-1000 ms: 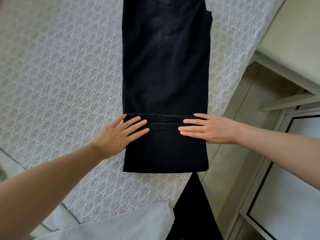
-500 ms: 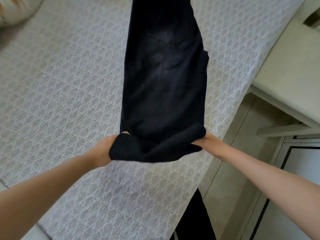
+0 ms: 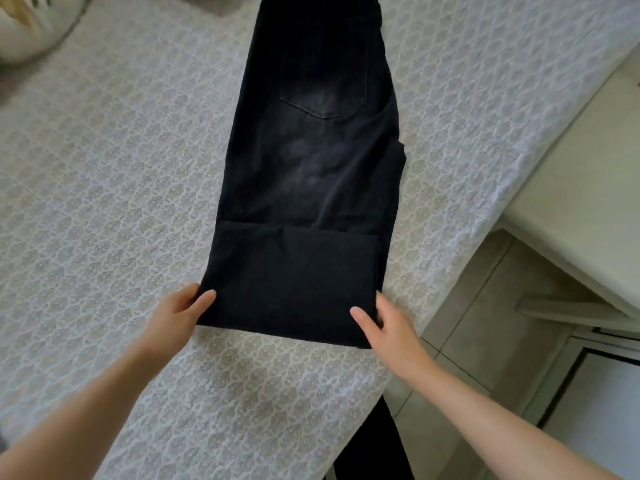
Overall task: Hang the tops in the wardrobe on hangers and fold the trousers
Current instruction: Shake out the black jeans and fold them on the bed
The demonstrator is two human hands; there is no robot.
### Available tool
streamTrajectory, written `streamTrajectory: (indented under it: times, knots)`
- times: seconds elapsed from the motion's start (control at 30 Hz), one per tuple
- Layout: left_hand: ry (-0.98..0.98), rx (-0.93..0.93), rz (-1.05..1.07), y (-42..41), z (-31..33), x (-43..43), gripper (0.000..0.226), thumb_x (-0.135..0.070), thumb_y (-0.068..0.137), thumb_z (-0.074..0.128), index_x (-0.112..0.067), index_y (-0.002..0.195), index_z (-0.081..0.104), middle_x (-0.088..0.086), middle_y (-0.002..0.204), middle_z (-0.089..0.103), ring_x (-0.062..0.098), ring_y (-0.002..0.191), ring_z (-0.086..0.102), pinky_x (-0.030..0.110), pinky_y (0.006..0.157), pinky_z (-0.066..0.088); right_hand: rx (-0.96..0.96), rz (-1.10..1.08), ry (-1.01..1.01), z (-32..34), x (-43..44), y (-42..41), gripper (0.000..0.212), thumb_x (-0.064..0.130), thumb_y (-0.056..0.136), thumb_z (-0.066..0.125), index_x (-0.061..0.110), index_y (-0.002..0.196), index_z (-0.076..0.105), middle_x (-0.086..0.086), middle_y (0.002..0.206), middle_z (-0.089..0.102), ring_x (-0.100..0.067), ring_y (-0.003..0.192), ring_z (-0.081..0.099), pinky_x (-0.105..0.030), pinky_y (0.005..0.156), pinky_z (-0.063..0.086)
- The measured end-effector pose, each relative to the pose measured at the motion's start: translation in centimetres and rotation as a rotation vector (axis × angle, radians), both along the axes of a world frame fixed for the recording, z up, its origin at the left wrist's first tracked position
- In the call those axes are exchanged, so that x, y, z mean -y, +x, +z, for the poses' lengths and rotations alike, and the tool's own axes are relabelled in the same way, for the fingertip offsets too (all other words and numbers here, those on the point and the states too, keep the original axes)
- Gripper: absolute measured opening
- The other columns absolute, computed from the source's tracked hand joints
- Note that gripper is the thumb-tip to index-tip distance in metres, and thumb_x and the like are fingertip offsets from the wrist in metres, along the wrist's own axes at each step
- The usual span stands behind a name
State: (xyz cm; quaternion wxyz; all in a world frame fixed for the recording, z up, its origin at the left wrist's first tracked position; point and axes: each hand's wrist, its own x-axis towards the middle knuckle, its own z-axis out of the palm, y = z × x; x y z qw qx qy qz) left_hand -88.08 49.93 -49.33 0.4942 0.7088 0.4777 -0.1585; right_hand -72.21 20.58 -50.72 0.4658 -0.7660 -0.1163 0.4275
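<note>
Two hands hold the near end of the black jeans on the bed.
The jeans lie the long way, pointing straight away from the person, by the bed's right edge. The folded end is nearest. The left hand pinches its left corner and the right hand its right corner, fingers curled on the cloth. The next fold likely goes up toward the pocket.

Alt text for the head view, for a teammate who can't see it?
Left hand and right hand each pinch a near corner of black trousers, their near end folded over, lying on a patterned bedspread. A back pocket faces up.
</note>
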Motion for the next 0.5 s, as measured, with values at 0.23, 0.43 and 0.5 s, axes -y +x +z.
streamTrajectory:
  times: [0.23,0.43,0.5]
  knots:
    - [0.117,-0.074,0.059,1.3,-0.4,1.0,0.038,-0.033,0.098,0.059,0.002,0.081,0.064,0.014,0.068,0.059,0.027,0.064,0.053,0.034,0.063,0.038,0.019,0.204,-0.303,-0.6,0.4,2.9,0.030,0.041,0.095,0.057,0.013,0.086,0.062,-0.002,0.064,0.061,-0.014,0.058,0.058,-0.032,0.062,0.052]
    - [0.422,-0.209,-0.221,2.4,1.5,-1.7,0.022,-0.024,0.092,0.065,-0.019,0.113,0.062,-0.001,0.108,0.065,0.018,0.092,0.062,0.036,0.075,0.051,0.441,0.567,-0.469,2.5,1.6,6.8,0.010,0.030,0.100,0.048,0.025,0.096,0.056,0.011,0.091,0.062,-0.009,0.081,0.060,-0.033,0.071,0.054]
    - [0.636,-0.134,-0.429,2.9,1.5,-2.4,0.048,-0.007,0.089,0.064,-0.018,0.133,0.051,0.003,0.130,0.056,0.024,0.114,0.055,0.041,0.083,0.052,0.781,0.616,-0.371,2.9,1.2,7.8,0.028,0.009,0.093,0.052,0.018,0.119,0.055,0.002,0.118,0.056,-0.017,0.108,0.053,-0.033,0.082,0.053]
